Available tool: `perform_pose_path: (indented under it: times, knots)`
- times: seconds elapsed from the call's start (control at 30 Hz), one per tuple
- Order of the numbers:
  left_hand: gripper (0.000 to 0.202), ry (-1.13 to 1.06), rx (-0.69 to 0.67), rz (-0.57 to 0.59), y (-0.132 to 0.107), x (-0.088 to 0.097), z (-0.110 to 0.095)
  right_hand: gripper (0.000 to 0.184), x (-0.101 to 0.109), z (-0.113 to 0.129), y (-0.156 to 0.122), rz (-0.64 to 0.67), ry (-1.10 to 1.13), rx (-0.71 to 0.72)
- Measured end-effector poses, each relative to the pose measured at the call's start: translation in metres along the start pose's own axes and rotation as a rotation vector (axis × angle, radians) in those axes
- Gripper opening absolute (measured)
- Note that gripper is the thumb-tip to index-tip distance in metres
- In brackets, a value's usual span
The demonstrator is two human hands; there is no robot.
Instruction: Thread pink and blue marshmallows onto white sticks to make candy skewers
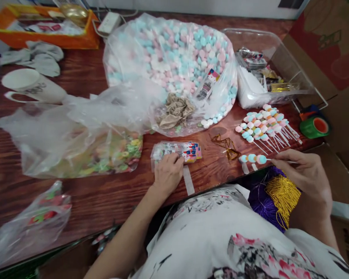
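My right hand [306, 176] pinches the white stick of a marshmallow skewer [252, 159]. Pale blue, white and pink marshmallows sit on its far end, which points left over the table's front edge. My left hand [169, 172] rests with curled fingers on a stack of small printed plastic bags [192, 150], its fingertips pressed to the top bag. Behind the held skewer lies a pile of similar marshmallow skewers [263, 126]. Gold twist ties [228, 149] lie between the stack and that pile.
A large clear bag of marshmallows [174, 50] fills the back middle. Left of it are a bag of gummy candy [113, 155], a white mug [36, 87] and an orange box [46, 38]. A clear bin [293, 69] and green tape [311, 128] stand right.
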State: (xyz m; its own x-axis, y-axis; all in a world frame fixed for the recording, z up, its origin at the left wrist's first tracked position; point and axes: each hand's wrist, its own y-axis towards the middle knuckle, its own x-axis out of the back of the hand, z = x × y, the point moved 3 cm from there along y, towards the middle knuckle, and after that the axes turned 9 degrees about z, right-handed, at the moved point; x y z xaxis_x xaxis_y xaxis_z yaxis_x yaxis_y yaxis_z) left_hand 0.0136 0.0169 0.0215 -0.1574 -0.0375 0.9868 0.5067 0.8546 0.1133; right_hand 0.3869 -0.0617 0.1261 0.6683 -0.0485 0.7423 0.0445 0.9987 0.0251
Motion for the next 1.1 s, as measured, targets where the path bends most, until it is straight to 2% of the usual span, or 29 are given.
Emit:
perform_pose_path:
  times: [0.13,0.17,0.23,0.4,0.47,0.57,0.63,0.7,0.8,0.87,1.0,1.1]
  knots:
    - [0.021,-0.024,-0.003,0.049,-0.008,0.001,-0.003,0.009,-0.022,0.013,0.012,0.213,0.125,0.138]
    - [0.021,-0.047,0.000,0.046,-0.009,0.001,-0.002,0.008,-0.028,0.014,0.015,0.239,0.165,0.164]
    - [0.022,-0.118,0.027,0.028,-0.010,0.000,0.002,0.008,-0.037,0.013,0.022,0.207,0.208,0.207]
    - [0.017,-0.490,0.166,-0.093,-0.007,-0.006,0.022,0.006,-0.043,0.017,0.023,-0.042,0.196,0.254]
    - [0.015,-0.636,0.239,-0.131,-0.006,-0.006,0.029,0.008,-0.038,0.028,0.017,-0.195,0.274,0.179]
    - [0.013,-0.778,0.307,-0.146,-0.003,-0.002,0.034,0.018,-0.031,0.050,0.010,-0.510,0.403,0.004]
    - [0.012,-0.843,0.311,-0.147,0.000,0.003,0.034,0.018,-0.030,0.067,0.015,-0.688,0.503,0.045]
    - [0.012,-0.901,0.294,-0.152,0.005,0.008,0.031,0.013,-0.035,0.082,0.029,-0.778,0.644,0.200]
    - [0.015,-0.954,0.242,-0.169,0.012,0.018,0.021,0.009,-0.053,0.100,0.056,-0.738,0.856,0.392]
    - [0.015,-0.971,0.196,-0.198,0.015,0.026,0.015,0.008,-0.069,0.108,0.071,-0.635,0.925,0.424]
    - [0.013,-1.002,0.094,-0.327,0.017,0.040,0.011,0.008,-0.093,0.115,0.085,-0.415,0.914,0.404]
    - [0.010,-1.010,0.029,-0.378,0.020,0.044,0.011,0.010,-0.103,0.110,0.091,-0.322,0.926,0.340]
